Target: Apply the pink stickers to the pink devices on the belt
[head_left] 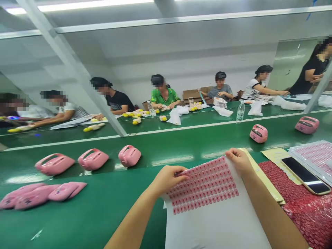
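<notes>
left hand (167, 178): fingers curled in tight, pinching the top left edge of the sticker sheet (207, 200), thumb on top, fingertips right at the first row of pink stickers

right hand (240, 160): also clenched, gripping the sheet's top right corner, knuckles facing up

sticker sheet: white backing with rows of small pink oval stickers across its upper part, held up between both hands just above the green conveyor belt (103, 207)

hard to see: the sheet's bottom runs out of the picture, both forearms are cut off too, and the fingers under the paper are hidden

nearby: pink plastic shells (92, 159) sit on the belt to the left, well apart from the hands; a phone (306, 175) lies to the right on red bubble wrap (308, 211)

far side: other people working across the belt, faces blurred
</notes>
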{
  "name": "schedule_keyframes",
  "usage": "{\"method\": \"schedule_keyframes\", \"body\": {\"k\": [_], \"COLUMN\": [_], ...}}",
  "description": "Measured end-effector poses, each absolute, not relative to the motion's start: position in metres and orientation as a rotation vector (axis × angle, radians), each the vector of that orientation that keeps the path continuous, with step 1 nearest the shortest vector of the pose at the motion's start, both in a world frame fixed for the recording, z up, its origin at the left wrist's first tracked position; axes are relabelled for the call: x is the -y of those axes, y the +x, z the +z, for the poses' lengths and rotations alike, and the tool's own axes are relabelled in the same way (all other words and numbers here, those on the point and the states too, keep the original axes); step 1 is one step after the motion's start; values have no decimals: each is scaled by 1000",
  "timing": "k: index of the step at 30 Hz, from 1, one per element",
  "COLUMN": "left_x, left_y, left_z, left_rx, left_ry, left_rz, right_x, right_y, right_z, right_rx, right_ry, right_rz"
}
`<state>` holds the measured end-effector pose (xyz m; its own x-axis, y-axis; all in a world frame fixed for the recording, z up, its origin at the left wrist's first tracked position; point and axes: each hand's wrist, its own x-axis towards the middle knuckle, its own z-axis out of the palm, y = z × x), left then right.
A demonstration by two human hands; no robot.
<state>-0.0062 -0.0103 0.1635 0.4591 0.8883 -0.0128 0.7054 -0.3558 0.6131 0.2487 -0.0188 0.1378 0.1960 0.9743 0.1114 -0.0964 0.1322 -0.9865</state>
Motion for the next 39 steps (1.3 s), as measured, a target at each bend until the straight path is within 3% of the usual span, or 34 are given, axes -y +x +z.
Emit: {"method": "schedule_keyframes", "body": {"k": [30,34,39], "left_x": [1,-7,-18], "left_y": [-25,-32,-26], "left_z": [154,150,136], "left_rx": [-1176,-1077,-973], "left_ry": [1975,1932,1863], "left_rz": [301,234,195], "right_x": [3,-1,0], "right_y": [265,268,242], "right_z": [124,121,131], "right_rx": [978,1244,1669], "right_ry": [-1262,-1429,-1702], "right_rz": [1235,1037,277]}}
